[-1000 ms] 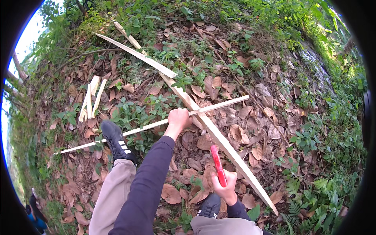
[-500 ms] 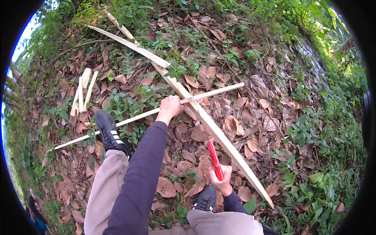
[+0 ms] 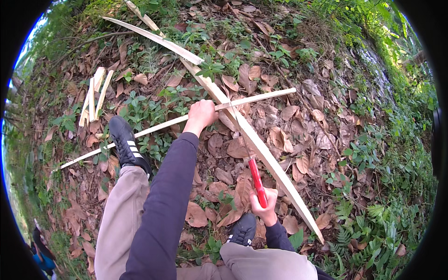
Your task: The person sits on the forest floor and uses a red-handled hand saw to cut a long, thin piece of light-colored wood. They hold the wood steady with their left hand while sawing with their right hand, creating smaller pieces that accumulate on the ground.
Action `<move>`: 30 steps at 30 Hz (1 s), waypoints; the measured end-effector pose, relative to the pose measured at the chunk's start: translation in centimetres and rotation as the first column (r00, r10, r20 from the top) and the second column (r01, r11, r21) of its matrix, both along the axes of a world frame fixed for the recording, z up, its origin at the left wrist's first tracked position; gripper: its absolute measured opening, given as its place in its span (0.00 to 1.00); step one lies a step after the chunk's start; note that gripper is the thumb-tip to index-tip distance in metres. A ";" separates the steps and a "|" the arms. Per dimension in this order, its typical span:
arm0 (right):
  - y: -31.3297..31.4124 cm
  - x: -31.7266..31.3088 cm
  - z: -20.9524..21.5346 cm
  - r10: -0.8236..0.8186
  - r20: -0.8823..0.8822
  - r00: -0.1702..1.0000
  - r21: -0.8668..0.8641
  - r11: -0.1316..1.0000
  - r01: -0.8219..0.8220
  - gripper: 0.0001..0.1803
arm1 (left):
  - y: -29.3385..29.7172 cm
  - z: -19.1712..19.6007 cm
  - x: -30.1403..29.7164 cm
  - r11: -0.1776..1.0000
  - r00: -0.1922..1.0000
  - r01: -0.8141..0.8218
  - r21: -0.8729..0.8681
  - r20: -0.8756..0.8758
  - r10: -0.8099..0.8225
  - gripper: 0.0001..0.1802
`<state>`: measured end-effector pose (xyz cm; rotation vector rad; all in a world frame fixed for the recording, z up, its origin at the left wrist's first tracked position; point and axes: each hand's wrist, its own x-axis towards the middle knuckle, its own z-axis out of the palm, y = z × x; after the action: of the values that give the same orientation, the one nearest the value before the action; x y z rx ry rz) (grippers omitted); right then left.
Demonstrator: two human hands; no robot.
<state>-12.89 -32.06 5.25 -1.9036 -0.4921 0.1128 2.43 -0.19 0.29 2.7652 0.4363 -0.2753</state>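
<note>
The slim red saw handle (image 3: 258, 184) looks like glossy plastic, the long pale strip (image 3: 263, 96) and broad pale plank (image 3: 278, 175) matt bare wood, the long dark sleeve (image 3: 163, 200) matt cloth.

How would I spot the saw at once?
Find the long, pale beam slanting across the leafy ground. Left of its lower half, the right hand grips the saw. Its red handle sets it apart from the beam and brown leaves.

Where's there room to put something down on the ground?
Try the leafy ground right of the long plank, below the thin strip: no wood lies there. It's crowded where they cross, with the left hand and red-handled saw close by.
</note>
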 end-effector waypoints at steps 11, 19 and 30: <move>0.2 0.4 1.5 -0.002 -0.066 0.998 -0.023 1.000 0.000 0.16 | 0.9 0.0 -0.3 0.999 0.999 -0.029 -0.028 0.040 0.030 0.16; 5.8 5.6 -0.4 -0.027 -0.097 0.995 0.076 0.997 0.035 0.09 | 0.4 -0.4 -0.3 0.999 0.999 -0.019 -0.040 -0.030 0.018 0.16; 5.9 5.2 1.2 -0.027 -0.123 0.992 0.068 0.997 0.035 0.14 | 0.4 0.6 -0.8 1.000 0.999 -0.014 -0.007 -0.041 0.014 0.15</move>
<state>-7.68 -26.18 6.42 -1.8224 -0.3790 0.1880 1.65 0.24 0.85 2.7523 0.4635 -0.3294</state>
